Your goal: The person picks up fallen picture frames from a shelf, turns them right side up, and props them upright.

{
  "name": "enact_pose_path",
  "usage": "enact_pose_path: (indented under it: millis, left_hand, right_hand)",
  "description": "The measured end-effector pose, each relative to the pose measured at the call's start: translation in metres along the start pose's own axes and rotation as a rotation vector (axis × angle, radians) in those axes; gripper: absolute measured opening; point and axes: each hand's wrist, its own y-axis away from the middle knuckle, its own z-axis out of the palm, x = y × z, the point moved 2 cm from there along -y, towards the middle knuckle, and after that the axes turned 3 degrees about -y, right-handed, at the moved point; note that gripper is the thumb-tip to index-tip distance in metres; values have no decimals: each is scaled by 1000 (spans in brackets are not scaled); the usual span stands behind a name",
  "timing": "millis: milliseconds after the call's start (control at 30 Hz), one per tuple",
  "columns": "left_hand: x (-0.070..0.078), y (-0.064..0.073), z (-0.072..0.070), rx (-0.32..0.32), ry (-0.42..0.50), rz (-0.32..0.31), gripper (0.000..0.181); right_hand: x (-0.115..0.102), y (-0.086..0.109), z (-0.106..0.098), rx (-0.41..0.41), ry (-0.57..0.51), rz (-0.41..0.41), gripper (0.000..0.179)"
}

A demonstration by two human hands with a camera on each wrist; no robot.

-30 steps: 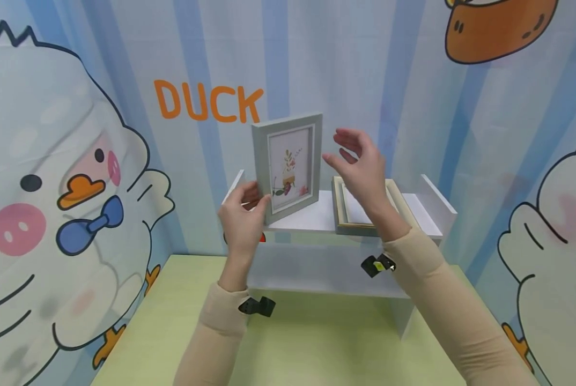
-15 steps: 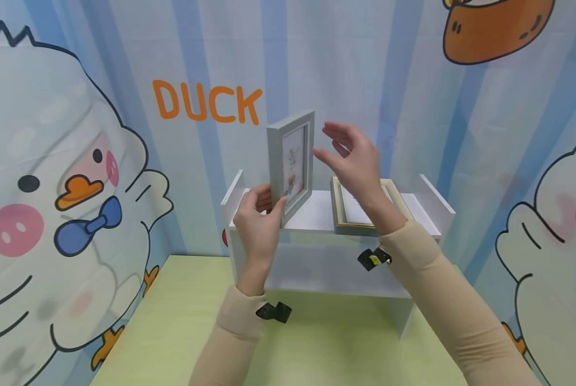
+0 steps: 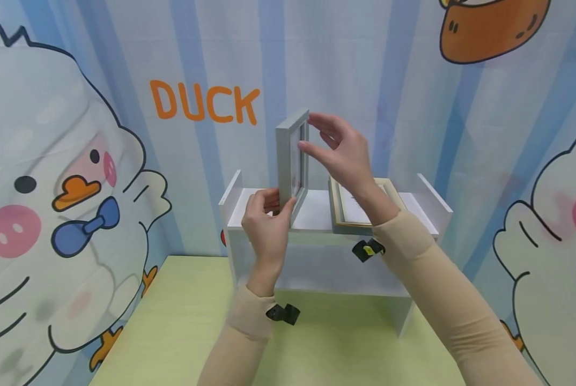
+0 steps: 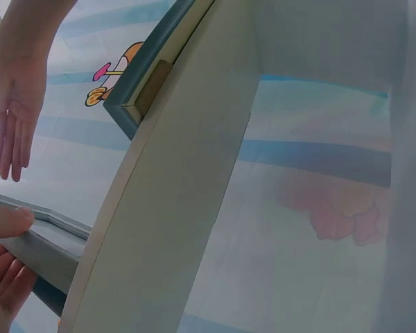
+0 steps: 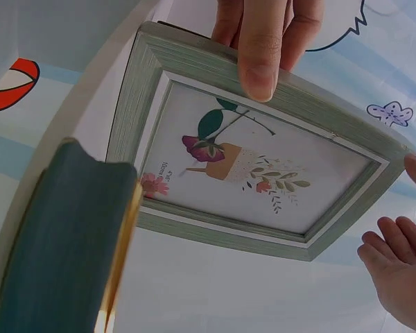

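My left hand (image 3: 268, 222) pinches a grey-green picture frame (image 3: 283, 161) low on its near side, thumb in front and fingers behind. The frame stands upright above the left part of the white shelf (image 3: 249, 214), turned nearly edge-on in the head view. Facing the right wrist camera is its print of a plant and a dark rose (image 5: 222, 159). My right hand (image 3: 341, 147) is by the frame's far upper side with fingers loosely bent; the fingertips overlap the rim in the head view. In the left wrist view, the fingers of that hand (image 4: 15, 118) hang extended.
More picture frames (image 3: 335, 214) lie stacked flat on the shelf's right half, one with a cream border. Side panels (image 3: 435, 201) rise at both shelf ends. Below is a pale green tabletop (image 3: 186, 311); behind hangs a striped curtain (image 3: 211, 32) with cartoon ducks.
My left hand has moved right and turned the picture frame from facing me to nearly edge-on. My right hand has come left, closer to the frame's upper part.
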Motion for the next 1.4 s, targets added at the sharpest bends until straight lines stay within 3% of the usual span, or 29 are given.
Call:
enact_pose_path:
  millis: [300, 600, 867, 1167, 1400]
  left_hand:
    - [2, 3, 2, -22, -22, 33, 26]
    - [3, 7, 2, -55, -12, 75, 25]
    - [6, 10, 5, -85, 13, 86, 26]
    - [-14, 6, -9, -64, 50, 72, 21]
    - [-20, 4, -19, -190, -4, 33, 24]
  right_hand:
    - [-7, -7, 3, -103, 11, -96, 52]
    - [-2, -11, 2, -148, 69, -123, 48]
    - [-1, -15, -1, -192, 95, -195, 44]
    - [-1, -17, -3, -223, 140, -218, 43]
    - [28, -30, -5, -243, 138, -216, 47]
